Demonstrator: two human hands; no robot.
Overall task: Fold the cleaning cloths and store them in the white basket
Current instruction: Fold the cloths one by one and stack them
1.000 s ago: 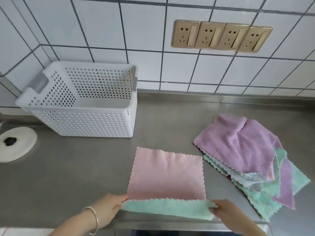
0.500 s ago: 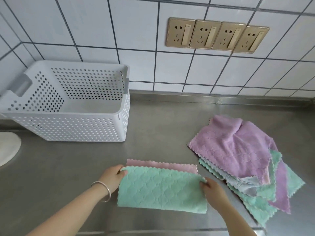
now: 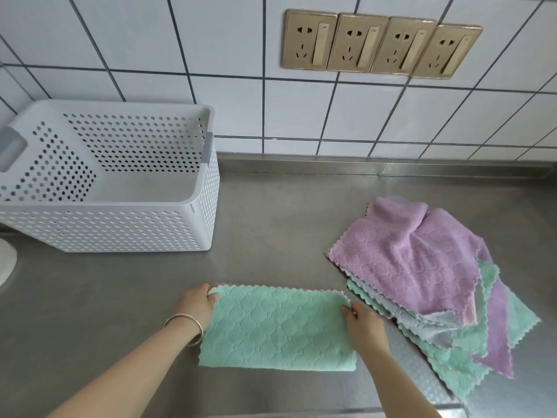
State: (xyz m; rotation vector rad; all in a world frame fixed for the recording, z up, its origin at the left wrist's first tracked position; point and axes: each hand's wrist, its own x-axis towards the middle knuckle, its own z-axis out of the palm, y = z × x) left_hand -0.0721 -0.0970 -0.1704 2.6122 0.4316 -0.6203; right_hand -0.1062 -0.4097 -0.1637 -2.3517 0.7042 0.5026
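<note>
Green cloth (image 3: 277, 328), folded in half, flat on the steel counter (image 3: 271, 236) near its front edge; thin pink fringe of the underside just showing along the far edge. Left hand (image 3: 197, 304) at the far left corner, fingers curled round the edge and pinching it, thumb tip on top of the green face; silver bangle (image 3: 185, 328) on that wrist. Right hand (image 3: 363, 325) at the far right corner, fingertips closed on the scalloped edge, palm lying over the cloth's right side; both forearms reaching in from the bottom of the view.

Just right of the right hand, a loose pile of cloths (image 3: 428, 288), unfolded and overlapping: purple one on top, rumpled at its far end; grey, green and another purple beneath, corners fanned out toward the front right; nearest edge of the pile close beside the folded cloth's right corner, touching or not impossible to tell.

Farther back on the left, white basket (image 3: 120, 233), perforated walls, grey handle grips at both ends, set against the tiled wall (image 3: 211, 55), well apart from the cloth in hand; no cloth visible inside. At the far left edge, part of a white round object (image 3: 6, 260), mostly cut off. High on the wall, a row of four gold sockets (image 3: 381, 43).
</note>
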